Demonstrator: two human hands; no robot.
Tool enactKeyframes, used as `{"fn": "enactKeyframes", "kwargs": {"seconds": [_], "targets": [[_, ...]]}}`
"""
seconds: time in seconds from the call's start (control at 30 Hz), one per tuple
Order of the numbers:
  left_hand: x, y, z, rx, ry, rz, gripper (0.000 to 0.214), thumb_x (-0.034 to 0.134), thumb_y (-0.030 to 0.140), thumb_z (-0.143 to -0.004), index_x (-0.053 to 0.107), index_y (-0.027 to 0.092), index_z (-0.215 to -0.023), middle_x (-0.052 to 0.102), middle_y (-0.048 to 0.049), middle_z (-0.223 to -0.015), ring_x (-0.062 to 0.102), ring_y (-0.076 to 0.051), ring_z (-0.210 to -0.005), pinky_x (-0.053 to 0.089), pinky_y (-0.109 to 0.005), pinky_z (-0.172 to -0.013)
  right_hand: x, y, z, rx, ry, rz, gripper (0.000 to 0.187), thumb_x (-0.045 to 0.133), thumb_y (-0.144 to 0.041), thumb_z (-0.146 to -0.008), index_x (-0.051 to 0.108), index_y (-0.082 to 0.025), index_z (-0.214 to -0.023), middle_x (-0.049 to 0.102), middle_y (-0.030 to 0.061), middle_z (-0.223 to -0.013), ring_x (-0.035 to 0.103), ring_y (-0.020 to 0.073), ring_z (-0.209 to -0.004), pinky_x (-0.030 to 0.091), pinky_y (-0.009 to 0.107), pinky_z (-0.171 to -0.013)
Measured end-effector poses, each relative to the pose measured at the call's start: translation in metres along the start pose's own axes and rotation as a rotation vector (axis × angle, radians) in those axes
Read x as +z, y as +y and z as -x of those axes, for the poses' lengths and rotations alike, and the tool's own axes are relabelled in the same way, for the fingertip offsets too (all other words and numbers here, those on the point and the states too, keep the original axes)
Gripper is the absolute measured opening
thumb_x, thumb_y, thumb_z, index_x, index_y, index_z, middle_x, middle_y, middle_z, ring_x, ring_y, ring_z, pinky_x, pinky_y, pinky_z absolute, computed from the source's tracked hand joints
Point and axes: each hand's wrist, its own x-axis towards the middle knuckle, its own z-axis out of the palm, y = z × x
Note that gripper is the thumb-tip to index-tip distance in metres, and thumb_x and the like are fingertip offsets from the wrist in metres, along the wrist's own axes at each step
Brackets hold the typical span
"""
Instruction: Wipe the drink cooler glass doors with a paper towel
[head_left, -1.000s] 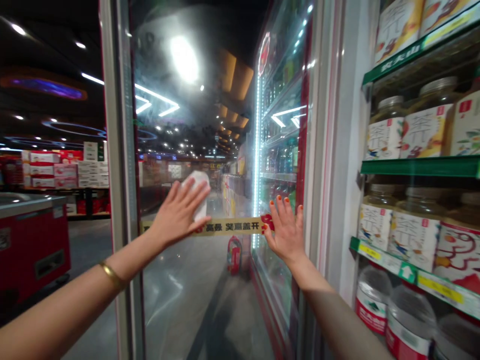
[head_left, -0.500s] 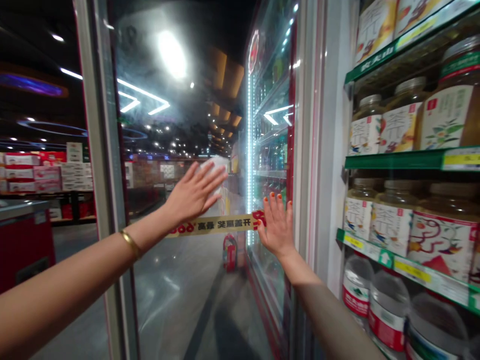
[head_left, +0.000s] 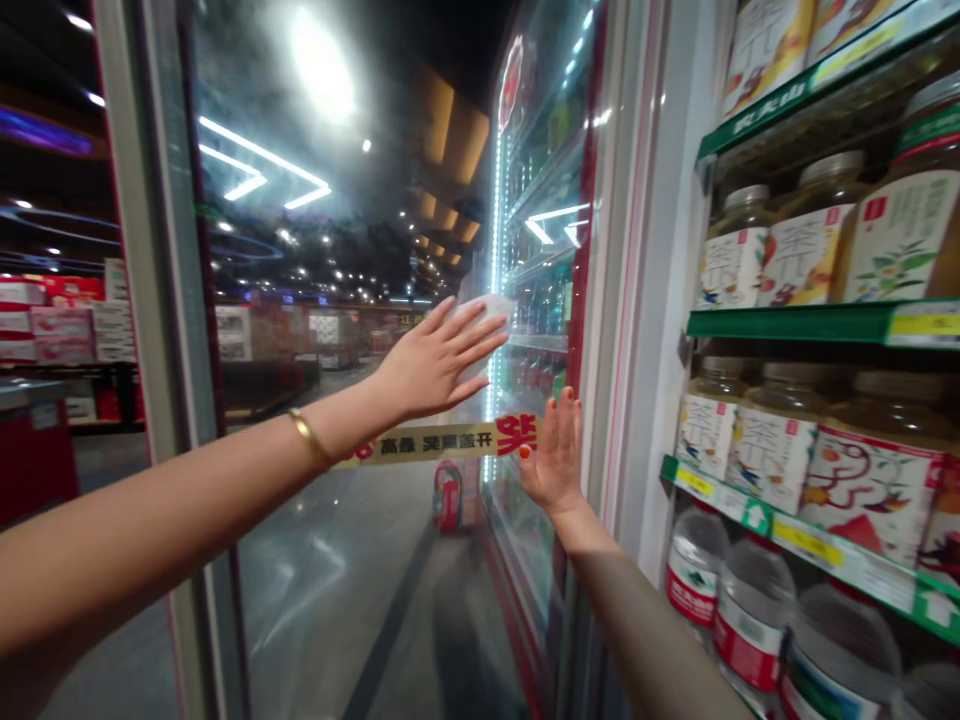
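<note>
My left hand (head_left: 435, 365) lies flat on the glass door (head_left: 337, 580) of a cooler, fingers stretched out, pressing a white cloth (head_left: 496, 304) against the pane. The cloth shows just past my fingertips. A gold bangle sits on that wrist. My right hand (head_left: 553, 450) rests flat and open on the glass by the door's right edge, fingers pointing up, holding nothing. A yellow sticker strip (head_left: 427, 443) with red and dark characters runs across the glass between my hands.
Cooler shelves (head_left: 795, 322) on the right carry tea bottles (head_left: 892, 240) above and water bottles (head_left: 757, 620) below. The door frame (head_left: 150, 300) stands at left. Through the glass I see a shop aisle, stacked cartons (head_left: 52, 320) and a red canister (head_left: 448, 497) on the floor.
My left hand has slid the cloth right and upward across the glass, from above the strip's left end to near the right edge. My right hand has stayed in place.
</note>
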Motion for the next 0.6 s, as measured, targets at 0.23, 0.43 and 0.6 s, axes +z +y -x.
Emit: {"fn": "enactKeyframes", "kwargs": {"seconds": [0.23, 0.43, 0.6], "targets": [[0.033, 0.068, 0.019, 0.441, -0.095, 0.002, 0.064, 0.036, 0.057, -0.111, 0.05, 0.029, -0.166, 0.036, 0.0083, -0.179, 0.023, -0.017, -0.172, 0.016, -0.04, -0.146, 0.003, 0.01, 0.009, -0.006, 0.064, -0.045, 0.086, 0.03, -0.048, -0.109, -0.009, -0.017, -0.179, -0.013, 0.0142, -0.189, 0.003, 0.0405, -0.175, 0.036, 0.071, -0.133], [0.016, 0.034, 0.0, 0.075, 0.044, -0.026, 0.071, 0.043, 0.045, -0.11, 0.024, 0.027, -0.176, 0.022, 0.0018, -0.184, 0.013, -0.022, -0.175, 0.01, -0.054, -0.146, 0.003, 0.013, 0.014, 0.041, 0.079, -0.131, 0.089, 0.034, -0.051, -0.106, -0.005, -0.019, -0.18, -0.008, 0.0158, -0.189, 0.004, 0.0433, -0.175, 0.036, 0.074, -0.13], [0.038, 0.093, -0.019, 0.267, -0.024, -0.014, 0.065, 0.046, 0.046, -0.108, 0.044, 0.028, -0.17, 0.032, 0.0059, -0.181, 0.014, -0.02, -0.174, 0.015, -0.048, -0.147, -0.001, 0.016, 0.009, 0.057, 0.111, -0.127, 0.082, 0.022, -0.047, -0.109, -0.007, -0.015, -0.179, -0.011, 0.0148, -0.189, -0.001, 0.0408, -0.175, 0.034, 0.074, -0.132]]}}
